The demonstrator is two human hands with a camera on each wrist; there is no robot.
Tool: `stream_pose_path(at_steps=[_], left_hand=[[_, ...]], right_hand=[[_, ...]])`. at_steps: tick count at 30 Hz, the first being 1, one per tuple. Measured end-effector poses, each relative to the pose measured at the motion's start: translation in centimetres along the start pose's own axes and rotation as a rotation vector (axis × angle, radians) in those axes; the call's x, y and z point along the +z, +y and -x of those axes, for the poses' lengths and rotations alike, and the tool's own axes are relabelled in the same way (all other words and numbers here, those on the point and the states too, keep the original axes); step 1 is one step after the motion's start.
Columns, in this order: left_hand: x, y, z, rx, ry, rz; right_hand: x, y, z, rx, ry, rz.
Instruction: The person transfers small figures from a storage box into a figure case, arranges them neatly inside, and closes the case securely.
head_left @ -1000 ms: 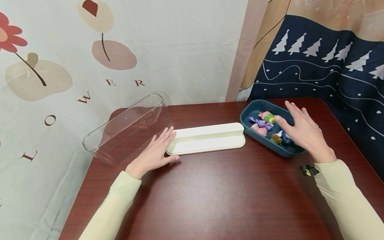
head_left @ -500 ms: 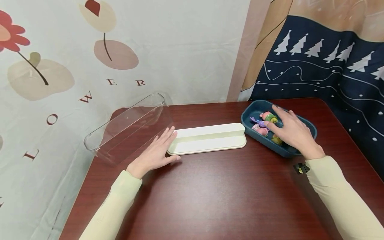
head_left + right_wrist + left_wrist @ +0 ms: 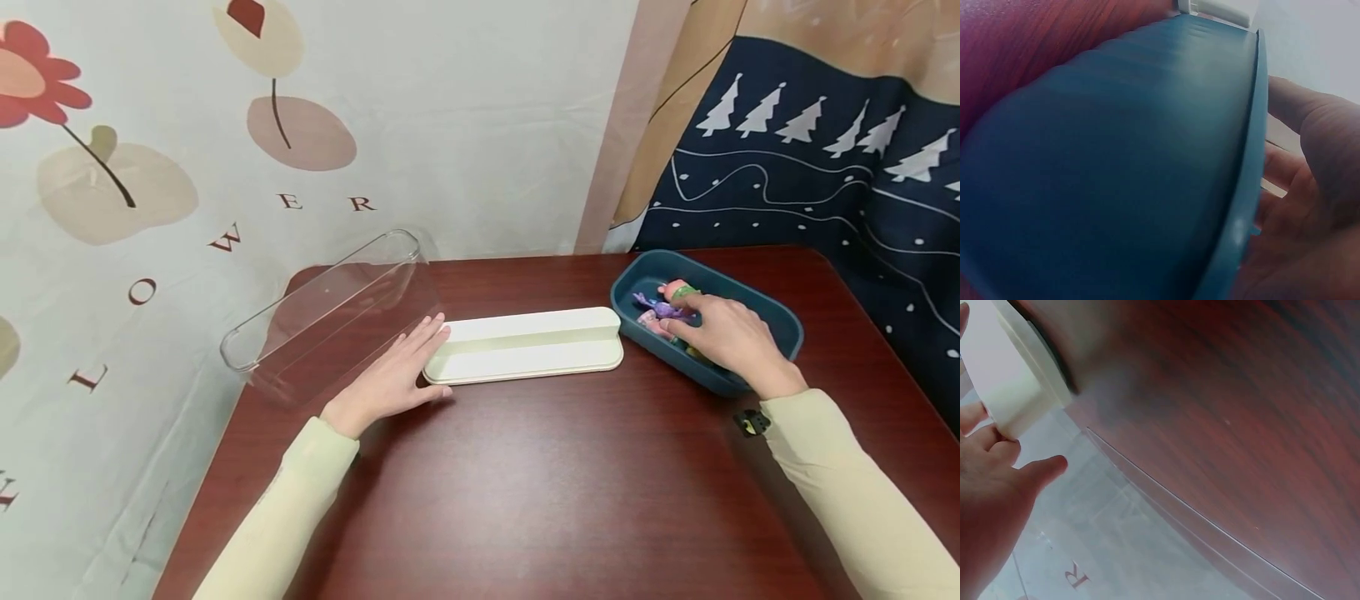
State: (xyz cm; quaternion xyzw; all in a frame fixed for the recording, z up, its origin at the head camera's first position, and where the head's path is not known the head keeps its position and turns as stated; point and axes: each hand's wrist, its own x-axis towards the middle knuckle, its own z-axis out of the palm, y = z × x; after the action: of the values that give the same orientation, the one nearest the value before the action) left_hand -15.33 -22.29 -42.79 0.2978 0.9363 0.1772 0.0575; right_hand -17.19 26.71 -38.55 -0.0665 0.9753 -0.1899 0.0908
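Note:
In the head view my left hand point(image 3: 393, 371) rests on the left end of a long white stepped stand point(image 3: 525, 346), thumb spread beside its front edge. The left wrist view shows the same fingers point(image 3: 999, 447) at the stand's end. My right hand point(image 3: 731, 337) reaches down into a dark blue bin point(image 3: 783, 321), thumb and forefinger apart around a purple toy figure point(image 3: 658, 307). A pink and green figure point(image 3: 678, 289) and a pink figure point(image 3: 654, 323) lie beside it. Other toys are hidden under the hand. The bin's wall point(image 3: 1116, 156) hides the fingertips in the right wrist view.
A clear plastic cover point(image 3: 330, 321) lies tilted at the back left, close to the left hand. The brown wooden table point(image 3: 540, 483) meets a printed cloth point(image 3: 465, 125) at its back edge. A dark patterned cloth point(image 3: 810, 183) hangs at the right.
My right hand has moved left and down into the bin, its fingers bending toward the toys. My left hand stays on the stand. The head view has shifted slightly.

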Motion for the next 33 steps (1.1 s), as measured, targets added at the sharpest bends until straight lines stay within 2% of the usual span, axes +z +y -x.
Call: stream_pose_path(at_steps=[7, 12, 19, 26, 33], left_hand=[[0.3, -1.2, -0.5, 0.047, 0.049, -0.003], [0.4, -1.7, -0.8, 0.035, 0.05, 0.01], [0.0, -1.7, -1.3, -0.004, 0.026, 0.087], [-0.2, -1.7, -1.6, -0.019, 0.023, 0.122], [0.0, -1.8, -1.6, -0.009, 0.042, 0.127]], right_hand=[[0.2, -0.1, -0.4, 0.026, -0.051, 0.01], [0.4, -0.2, -0.6, 0.027, -0.068, 0.012], [0.7, -0.4, -0.7, 0.03, -0.061, 0.029], [0.9, -0.4, -1.1, 0.002, -0.05, 0.043], [0.7, -0.6, -1.7, 0.029, -0.126, 0.059]])
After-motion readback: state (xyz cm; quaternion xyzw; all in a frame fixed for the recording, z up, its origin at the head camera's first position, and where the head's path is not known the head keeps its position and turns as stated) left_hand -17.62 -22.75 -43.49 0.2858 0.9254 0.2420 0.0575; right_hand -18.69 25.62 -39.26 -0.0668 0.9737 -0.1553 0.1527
